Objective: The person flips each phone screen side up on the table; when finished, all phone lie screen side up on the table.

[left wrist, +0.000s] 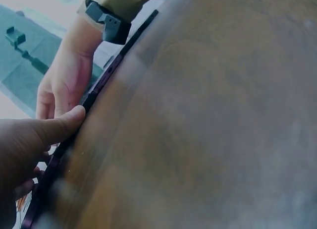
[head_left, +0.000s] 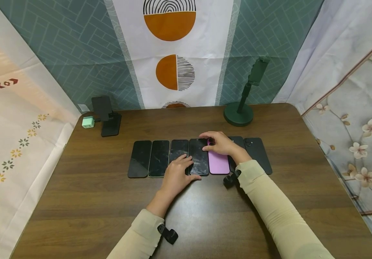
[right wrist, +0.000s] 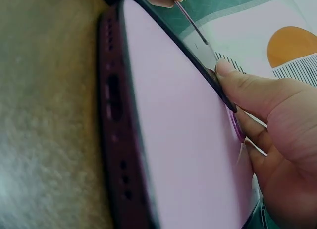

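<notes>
Several phones lie side by side across the table. My left hand (head_left: 177,174) is over the third phone (head_left: 177,146) and the left side of a smudged black phone (head_left: 200,163). Its fingers rest loosely bent on the glass, and its thumb (left wrist: 69,121) lies along the near edge. My right hand (head_left: 219,144) pinches the same black phone at its top right corner, thumb on the face and fingertips round the far edge. Against that phone's right side lies a pink phone (head_left: 219,163), its camera end partly hidden under the right hand.
Two black phones (head_left: 140,158) form the left of the row; two dark phones (head_left: 258,154) are on the right, one partly behind the right wrist. Behind the row stand a black stand (head_left: 110,126) with a mint charger (head_left: 88,122) and a green phone holder (head_left: 238,115).
</notes>
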The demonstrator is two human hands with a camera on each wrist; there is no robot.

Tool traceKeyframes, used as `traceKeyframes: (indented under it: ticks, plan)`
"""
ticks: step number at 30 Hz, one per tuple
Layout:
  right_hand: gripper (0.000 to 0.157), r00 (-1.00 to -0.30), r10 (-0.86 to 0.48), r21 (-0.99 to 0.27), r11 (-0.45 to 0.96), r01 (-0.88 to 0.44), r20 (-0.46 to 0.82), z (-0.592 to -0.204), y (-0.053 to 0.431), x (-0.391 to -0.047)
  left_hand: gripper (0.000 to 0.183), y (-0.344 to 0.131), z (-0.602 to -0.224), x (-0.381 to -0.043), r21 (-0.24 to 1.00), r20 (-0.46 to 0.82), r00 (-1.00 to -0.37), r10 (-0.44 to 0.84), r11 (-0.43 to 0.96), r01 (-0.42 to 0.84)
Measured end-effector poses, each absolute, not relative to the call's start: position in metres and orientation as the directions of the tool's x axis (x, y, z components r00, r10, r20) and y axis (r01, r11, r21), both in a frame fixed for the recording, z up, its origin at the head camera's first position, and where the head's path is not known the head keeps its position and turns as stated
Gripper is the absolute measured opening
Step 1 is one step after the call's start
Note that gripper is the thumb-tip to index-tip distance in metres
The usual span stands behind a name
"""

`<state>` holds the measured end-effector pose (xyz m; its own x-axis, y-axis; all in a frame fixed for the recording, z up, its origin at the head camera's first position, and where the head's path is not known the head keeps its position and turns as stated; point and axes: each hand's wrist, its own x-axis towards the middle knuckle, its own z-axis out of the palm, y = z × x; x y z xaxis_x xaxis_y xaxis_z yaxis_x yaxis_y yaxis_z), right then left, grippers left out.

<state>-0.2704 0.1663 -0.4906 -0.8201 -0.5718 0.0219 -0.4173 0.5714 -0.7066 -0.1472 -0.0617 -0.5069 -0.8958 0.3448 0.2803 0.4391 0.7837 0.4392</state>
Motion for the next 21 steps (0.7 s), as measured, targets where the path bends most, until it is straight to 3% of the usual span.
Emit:
traceKeyframes:
  ticks: [7,14,21]
  plan:
    - [0.051,-0.833,-0.549,-0.72,0.553,-0.418,0.062,-0.49,0.177,-0.269,0.067,-0.056,-0.507,-0.146,0.465,0.314,-0.891,0.329,0.765,0.446]
    - [0.046,-0.857,-0.501,-0.72,0.552,-0.422,0.118,-0.49,0.2,-0.268,0.064,-0.039,-0.503,-0.148,0.565,0.353,-0.888,0.296,0.689,0.454]
    - [0.045,-0.87,-0.475,-0.712,0.565,-0.418,0.134,-0.49,0.222,-0.264,0.064,-0.019,-0.502,-0.151,0.555,0.342,-0.869,0.357,0.67,0.493]
